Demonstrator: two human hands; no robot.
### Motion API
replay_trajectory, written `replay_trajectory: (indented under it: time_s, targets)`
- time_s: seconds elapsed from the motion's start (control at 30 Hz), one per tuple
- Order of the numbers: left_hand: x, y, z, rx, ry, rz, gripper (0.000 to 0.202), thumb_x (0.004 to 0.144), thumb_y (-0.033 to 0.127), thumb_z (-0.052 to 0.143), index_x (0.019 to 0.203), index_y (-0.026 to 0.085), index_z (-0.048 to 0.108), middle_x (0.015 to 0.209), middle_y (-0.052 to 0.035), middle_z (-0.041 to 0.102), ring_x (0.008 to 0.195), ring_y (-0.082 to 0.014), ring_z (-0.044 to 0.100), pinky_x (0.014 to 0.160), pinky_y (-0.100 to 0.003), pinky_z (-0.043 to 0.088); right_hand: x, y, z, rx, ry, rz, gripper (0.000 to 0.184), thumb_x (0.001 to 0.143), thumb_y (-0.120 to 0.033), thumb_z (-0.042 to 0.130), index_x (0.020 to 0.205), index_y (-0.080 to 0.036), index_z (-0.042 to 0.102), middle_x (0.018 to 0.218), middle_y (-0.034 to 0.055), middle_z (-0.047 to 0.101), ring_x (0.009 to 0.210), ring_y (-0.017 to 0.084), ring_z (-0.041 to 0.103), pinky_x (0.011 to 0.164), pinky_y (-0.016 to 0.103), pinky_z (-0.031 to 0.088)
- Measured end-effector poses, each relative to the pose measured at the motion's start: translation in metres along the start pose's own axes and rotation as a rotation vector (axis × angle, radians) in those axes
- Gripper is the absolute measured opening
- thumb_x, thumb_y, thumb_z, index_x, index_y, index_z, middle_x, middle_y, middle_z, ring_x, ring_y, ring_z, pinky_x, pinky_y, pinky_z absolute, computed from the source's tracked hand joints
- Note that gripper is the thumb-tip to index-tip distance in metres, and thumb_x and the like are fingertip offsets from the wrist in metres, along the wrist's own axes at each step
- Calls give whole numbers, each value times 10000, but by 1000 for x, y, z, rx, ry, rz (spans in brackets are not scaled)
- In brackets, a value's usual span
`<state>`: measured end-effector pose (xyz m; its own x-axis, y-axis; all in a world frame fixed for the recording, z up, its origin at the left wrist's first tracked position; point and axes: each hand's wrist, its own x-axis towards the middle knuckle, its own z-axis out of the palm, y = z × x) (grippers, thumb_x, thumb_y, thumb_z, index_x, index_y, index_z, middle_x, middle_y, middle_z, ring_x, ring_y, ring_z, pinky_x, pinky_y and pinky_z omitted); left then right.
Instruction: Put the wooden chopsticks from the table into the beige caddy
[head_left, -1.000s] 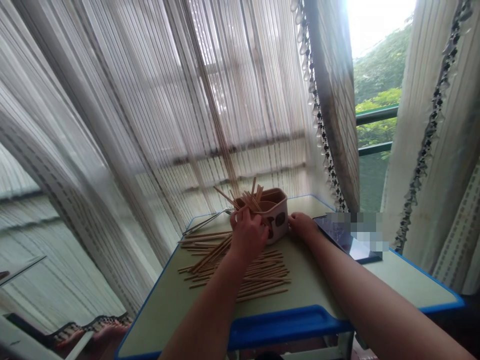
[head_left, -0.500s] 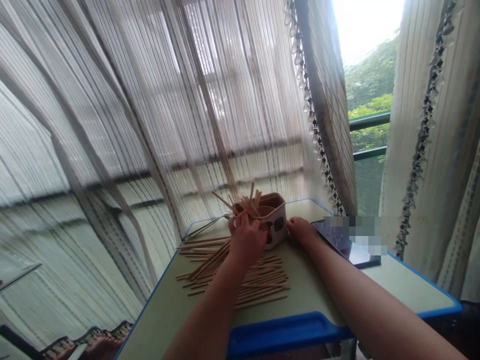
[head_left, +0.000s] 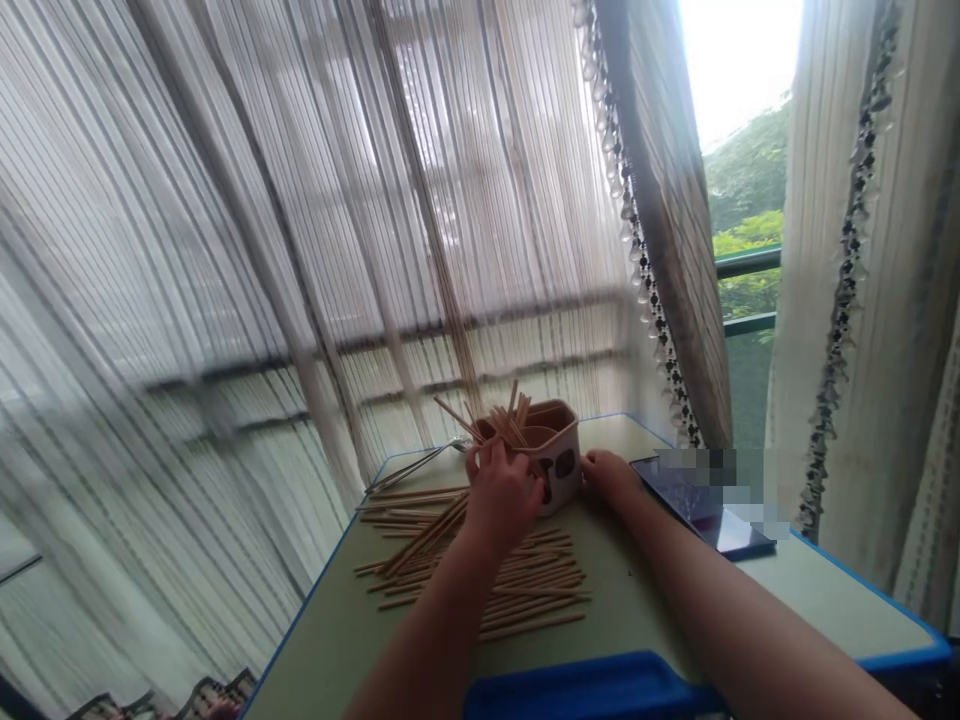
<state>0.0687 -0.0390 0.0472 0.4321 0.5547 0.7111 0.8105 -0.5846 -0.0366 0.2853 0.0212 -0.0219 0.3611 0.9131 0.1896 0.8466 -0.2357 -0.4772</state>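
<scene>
A white container (head_left: 562, 485) with dark printed patches and a brownish rim stands on the table. Several wooden chopsticks (head_left: 514, 415) poke out of its left side at mixed angles. My left hand (head_left: 501, 500) is curled around the container's near left corner, fingertips by the rim and thumb on its front. At the container's right side my right hand (head_left: 611, 476) is closed, its fingertips hidden against or beside the wall. Many more chopsticks (head_left: 536, 590) lie loosely in rows on the table under my left forearm; a slanted bundle (head_left: 427, 540) crosses over them towards my left wrist.
The pale green table (head_left: 315, 620) has a blue edge and a raised blue front rim (head_left: 577, 680). A dark tablet or phone (head_left: 705, 510) lies right of my right hand. Thin metal utensils (head_left: 416, 467) lie at the back left. Sheer curtains (head_left: 300, 200) hang behind.
The view has tilted up slightly, so the table sits lower in the picture. Both hands, the container and the chopsticks keep nearly the same places relative to each other.
</scene>
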Motion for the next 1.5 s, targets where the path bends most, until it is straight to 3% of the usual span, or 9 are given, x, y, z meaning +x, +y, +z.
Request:
replay_trajectory:
  time_s: [0.27, 0.73, 1.2, 1.4, 1.5]
  targets:
    - [-1, -4, 4, -30, 22, 2, 203, 753, 365, 593, 865, 196, 608, 1156, -130, 484, 1165, -291, 400, 1011, -494, 226, -1, -1, -1, 42, 3, 2, 386, 842, -422, 331, 741, -194, 626, 826, 93, 661, 743, 197, 589, 566, 273, 327]
    - [0, -3, 5, -29, 28, -3, 224, 771, 385, 571, 860, 186, 624, 1182, -138, 495, 1207, -283, 383, 1030, -469, 226, -2, 0, -4, -8, -7, -6, 354, 834, -369, 335, 764, -188, 631, 846, 102, 655, 771, 197, 589, 560, 264, 315]
    - [-1, 1, 17, -5, 45, -53, 222, 773, 356, 563, 810, 147, 628, 1363, -182, 380, 1346, -333, 197, 1086, -472, 186, -1, 3, 0, 6, 24, -8, 382, 837, -387, 335, 794, -188, 658, 868, 103, 668, 790, 202, 599, 586, 271, 329]
    - [-1, 0, 23, -45, 132, -116, 156, 759, 299, 576, 803, 150, 562, 1427, -169, 262, 1351, -333, 173, 1069, -466, 236, -2, 2, 0, 12, 28, -8, 383, 842, -393, 336, 826, -192, 661, 862, 100, 668, 789, 206, 602, 575, 271, 324]
    - [-1, -2, 23, -69, 276, -162, 145, 763, 261, 556, 835, 154, 490, 1435, -186, 210, 1342, -317, 193, 1049, -471, 264, -3, 1, -1, 13, 24, -11, 381, 845, -388, 334, 837, -190, 660, 870, 103, 667, 793, 204, 602, 582, 270, 329]
